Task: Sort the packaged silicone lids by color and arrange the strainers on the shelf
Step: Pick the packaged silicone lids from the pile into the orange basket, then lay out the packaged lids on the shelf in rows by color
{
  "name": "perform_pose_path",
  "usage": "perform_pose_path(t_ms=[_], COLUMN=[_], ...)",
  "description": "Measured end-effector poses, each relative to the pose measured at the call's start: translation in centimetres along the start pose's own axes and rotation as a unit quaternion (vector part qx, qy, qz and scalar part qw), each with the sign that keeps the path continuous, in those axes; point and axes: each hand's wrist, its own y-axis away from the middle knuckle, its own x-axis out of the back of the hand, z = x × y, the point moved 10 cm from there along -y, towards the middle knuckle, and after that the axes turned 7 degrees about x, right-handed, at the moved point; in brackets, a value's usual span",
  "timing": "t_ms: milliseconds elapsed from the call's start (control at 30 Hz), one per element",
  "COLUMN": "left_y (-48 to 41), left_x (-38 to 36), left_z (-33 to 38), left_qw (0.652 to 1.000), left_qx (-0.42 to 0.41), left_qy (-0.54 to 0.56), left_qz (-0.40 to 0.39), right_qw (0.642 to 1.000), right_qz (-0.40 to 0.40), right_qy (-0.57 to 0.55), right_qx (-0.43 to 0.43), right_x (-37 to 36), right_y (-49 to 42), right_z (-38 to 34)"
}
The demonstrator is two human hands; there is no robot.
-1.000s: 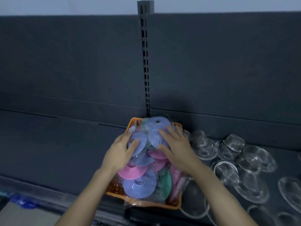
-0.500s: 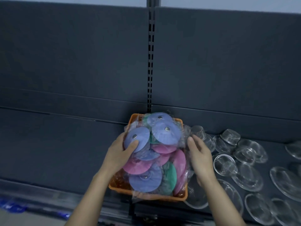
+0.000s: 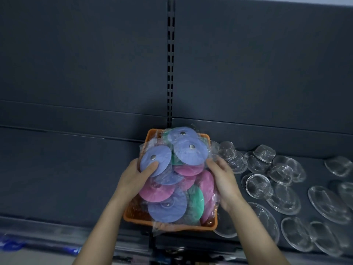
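Observation:
An orange basket sits on the dark shelf, heaped with silicone lids in clear wrappers: purple lids, pink lids and a green lid. My left hand holds the pile's left side, its thumb lying on a purple lid. My right hand grips the wrapped lids on the pile's right side. Several metal mesh strainers lie scattered on the shelf to the right of the basket.
The dark shelf stretches left of the basket, with a back panel and a slotted upright behind. The shelf's front edge runs below the basket. Blue items lie on the floor at lower left.
My right hand slid off the top of the pile to its right side. The left hand stayed on the left purple lid. The view tilted down and closer.

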Motion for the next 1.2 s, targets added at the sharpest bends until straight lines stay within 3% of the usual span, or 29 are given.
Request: perform_pose_path(t_ms=[267, 467, 667, 1200], left_y=[0.7, 2.2, 4.4, 11.8], left_x=[0.2, 1.6, 4.1, 12.1], left_z=[0.8, 1.1, 0.6, -1.8], left_qw=[1.0, 0.998, 0.993, 0.954], left_qx=[0.005, 0.006, 0.014, 0.08], left_qy=[0.02, 0.041, 0.097, 0.129], left_qz=[0.01, 0.037, 0.067, 0.259], right_qw=[0.998, 0.999, 0.993, 0.954], right_qz=[-0.023, -0.028, -0.093, -0.298], right_qy=[-0.065, -0.009, -0.002, -0.036], right_qx=[0.014, 0.037, 0.076, 0.01], right_x=[-0.9, -1.6, -4.4, -14.8], right_y=[0.2, 0.1, 0.2, 0.5], right_z=[0.6, -0.6, -1.9, -0.1])
